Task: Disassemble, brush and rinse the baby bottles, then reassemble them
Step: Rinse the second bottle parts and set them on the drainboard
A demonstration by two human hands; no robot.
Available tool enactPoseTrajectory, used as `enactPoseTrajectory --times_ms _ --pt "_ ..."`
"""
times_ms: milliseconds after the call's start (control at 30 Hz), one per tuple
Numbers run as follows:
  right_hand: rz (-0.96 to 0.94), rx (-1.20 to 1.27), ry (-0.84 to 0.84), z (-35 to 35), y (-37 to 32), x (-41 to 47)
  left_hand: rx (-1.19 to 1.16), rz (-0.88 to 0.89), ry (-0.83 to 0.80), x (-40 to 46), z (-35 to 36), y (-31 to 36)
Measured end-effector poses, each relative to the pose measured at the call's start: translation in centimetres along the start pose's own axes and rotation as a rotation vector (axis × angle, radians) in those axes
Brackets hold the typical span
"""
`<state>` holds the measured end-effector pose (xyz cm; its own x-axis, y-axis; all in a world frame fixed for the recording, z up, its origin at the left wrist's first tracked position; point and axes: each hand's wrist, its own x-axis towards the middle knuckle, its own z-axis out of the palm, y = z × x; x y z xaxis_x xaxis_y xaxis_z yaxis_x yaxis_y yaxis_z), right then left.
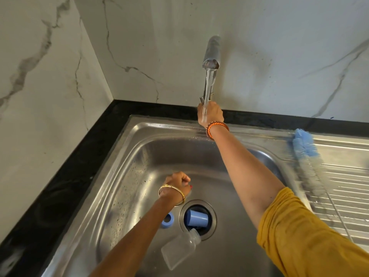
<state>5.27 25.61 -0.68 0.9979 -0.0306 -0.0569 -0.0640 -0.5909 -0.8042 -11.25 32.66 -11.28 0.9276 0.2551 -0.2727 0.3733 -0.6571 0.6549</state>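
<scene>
While water runs, sink [123, 176] holds clear bottle [180, 249], blue cap [196, 218] in drain, both hands' fingers curled, contents unclear.

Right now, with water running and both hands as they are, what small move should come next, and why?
Probably bring the left hand up under the stream. Its fingers are curled in a fist low in the sink, whatever it holds is hidden, and the water falls farther back. The right hand is at the tap's handle, and the clear bottle lies unrinsed beside the drain.
</scene>
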Motion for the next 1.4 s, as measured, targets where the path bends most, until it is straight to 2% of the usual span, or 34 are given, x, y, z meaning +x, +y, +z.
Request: enactPoseTrajectory --times_ms 333,533,633,733,800,867,967,1067,1267,1333,1400 --pt "-0.063 -0.071 -0.033 -0.5 -0.2 -0.3 -0.005 -0.066 -0.063 0.0 0.4 -1.0" --pt "-0.027 -0.021 -0.005 -0.4 -0.2 -0.4 0.001 -0.054 -0.075 -0.1 0.5 -1.3" --pt "-0.031 -0.020 -0.009 -0.5 -0.2 -0.6 0.073 -0.057 -0.095 -0.5 0.4 -1.5" --pt "-0.032 -0.058 -0.033 -0.6 -0.1 -0.8 0.393 0.038 -0.217 -1.4 0.5 -1.5" --pt "-0.042 -0.197 -0.058 -0.8 0.4 -1.3 0.564 0.060 -0.355 -2.0 1.4 -1.8" --pt "-0.145 -0.283 0.045 -0.7 1.8 -2.7 0.699 0.000 -0.538 -2.5 2.7 -2.6" --pt "-0.265 -0.026 0.197 -0.2 5.3 -6.3 0.751 -0.156 -0.776 -3.0 4.6 -3.3" --pt "-0.126 0.055 0.093 0.4 9.3 -9.4 0.776 -0.157 -0.816 -3.2 5.3 -2.7" --pt "0.121 -0.051 -0.147 -0.3 15.1 -13.2 0.583 -0.114 -0.752 -3.9 4.0 -2.2" --pt "0.186 -0.004 -0.193 -1.0 15.2 -13.8 0.333 -0.075 -0.659 -3.2 2.0 -1.5" --pt "0.233 0.119 -0.196 -2.0 14.3 -14.4 -0.102 -0.126 -0.539 -2.5 -0.6 0.1"
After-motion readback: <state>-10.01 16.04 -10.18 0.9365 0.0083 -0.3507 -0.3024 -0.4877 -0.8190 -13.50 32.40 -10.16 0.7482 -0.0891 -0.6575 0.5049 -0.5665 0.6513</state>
